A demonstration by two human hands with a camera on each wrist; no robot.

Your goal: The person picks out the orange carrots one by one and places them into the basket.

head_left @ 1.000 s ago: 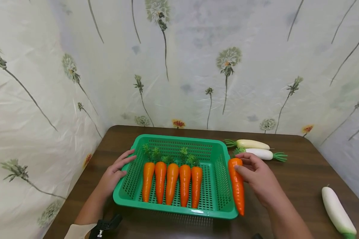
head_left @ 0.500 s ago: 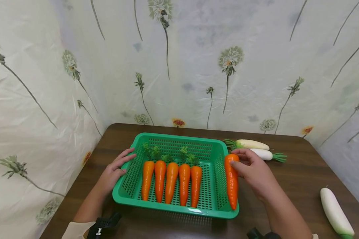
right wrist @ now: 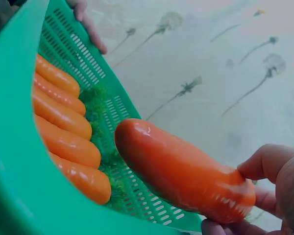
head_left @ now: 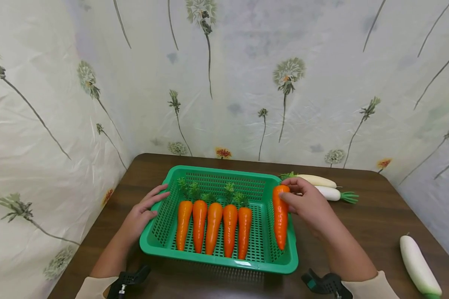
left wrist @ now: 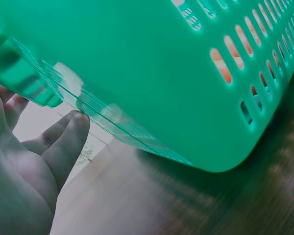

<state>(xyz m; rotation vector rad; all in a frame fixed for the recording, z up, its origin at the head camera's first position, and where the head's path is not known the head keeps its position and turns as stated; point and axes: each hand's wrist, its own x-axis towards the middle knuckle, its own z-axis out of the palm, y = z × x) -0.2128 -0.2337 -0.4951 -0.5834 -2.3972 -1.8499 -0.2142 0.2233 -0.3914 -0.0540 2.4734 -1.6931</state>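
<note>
My right hand [head_left: 309, 201] pinches the thick top end of an orange carrot [head_left: 280, 218], its narrow tip pointing down toward the near side. In the head view this carrot overlaps the right wall of the green plastic basket [head_left: 217, 261]; in the right wrist view the held carrot [right wrist: 181, 171] is raised beside the rim. Several carrots [head_left: 214, 228] lie side by side inside the basket, green tops toward the back. Against the basket's left side rests my left hand [head_left: 140, 218], with fairly straight fingers. The left wrist view shows its fingertips [left wrist: 78, 122] touching the basket's outer side.
Behind my right hand, a cream radish [head_left: 318, 180] and a white radish [head_left: 328, 192] lie on the brown table [head_left: 359, 232]. Another white radish [head_left: 419, 265] lies near the right edge. A flower-patterned sheet [head_left: 239, 116] covers the walls behind.
My right hand has carried the carrot leftward and slightly away from me, from outside the basket's right rim to over its right end. The left hand stays at the basket's left side.
</note>
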